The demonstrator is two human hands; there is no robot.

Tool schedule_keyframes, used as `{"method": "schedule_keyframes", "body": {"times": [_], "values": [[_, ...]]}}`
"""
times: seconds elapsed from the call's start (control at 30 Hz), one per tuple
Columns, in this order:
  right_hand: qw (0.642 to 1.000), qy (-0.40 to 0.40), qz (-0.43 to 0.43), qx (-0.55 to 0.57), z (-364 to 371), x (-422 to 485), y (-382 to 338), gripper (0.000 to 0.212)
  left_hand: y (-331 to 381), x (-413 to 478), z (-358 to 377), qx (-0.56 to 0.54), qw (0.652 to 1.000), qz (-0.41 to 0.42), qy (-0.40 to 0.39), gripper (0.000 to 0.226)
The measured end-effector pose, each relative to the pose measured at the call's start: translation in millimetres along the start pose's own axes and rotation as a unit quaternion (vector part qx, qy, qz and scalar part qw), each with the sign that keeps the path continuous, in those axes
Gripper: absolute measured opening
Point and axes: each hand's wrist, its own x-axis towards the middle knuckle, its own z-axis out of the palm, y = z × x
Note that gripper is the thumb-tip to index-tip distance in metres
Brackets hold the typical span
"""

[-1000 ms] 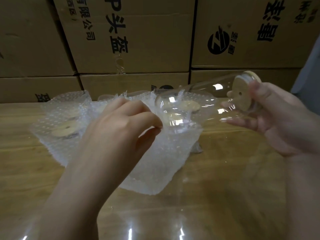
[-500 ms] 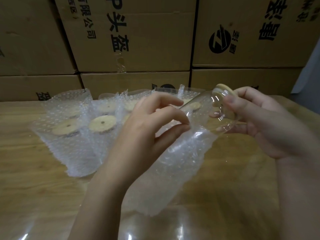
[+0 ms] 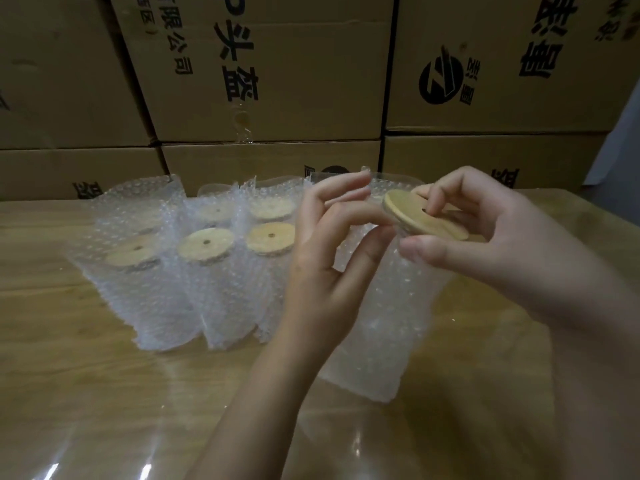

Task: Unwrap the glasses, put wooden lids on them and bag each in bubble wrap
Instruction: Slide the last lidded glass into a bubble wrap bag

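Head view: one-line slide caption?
Left hand pinches the bubble-wrap bag; right hand grips the wooden lid at its mouth.

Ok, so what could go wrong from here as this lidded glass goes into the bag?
The right hand grips the wooden lid, which sits tilted; it could pop loose. The left hand pinches just one edge of the bubble wrap bag, so the mouth might close and snag the lid. The left forearm is near the bagged glasses standing on the table; a nudge might topple them.
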Motion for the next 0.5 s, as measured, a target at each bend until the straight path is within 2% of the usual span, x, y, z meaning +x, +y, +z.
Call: {"method": "schedule_keyframes", "body": {"times": [0.07, 0.13, 0.3, 0.5], "values": [[0.998, 0.019, 0.004, -0.057, -0.8, -2.0, -2.6, 0.057, -0.9, -1.2, 0.5, -0.013, 1.000, -0.013, -0.013, 0.010], [0.994, 0.015, 0.009, -0.108, -1.8, -2.1, -2.9, 0.062, -2.8, 1.0, -8.7, -0.004, 0.997, -0.026, -0.065, 0.009], [0.977, -0.069, 0.027, -0.199, 5.5, 4.4, 6.4, 0.047, -9.0, 4.8, -35.6, 0.087, 0.978, -0.025, -0.187, 0.016], [0.953, -0.126, 0.016, -0.275, 16.5, 11.6, 18.6, 0.043, -3.4, 4.8, -37.6, 0.154, 0.958, -0.051, -0.236, 0.016]]}}
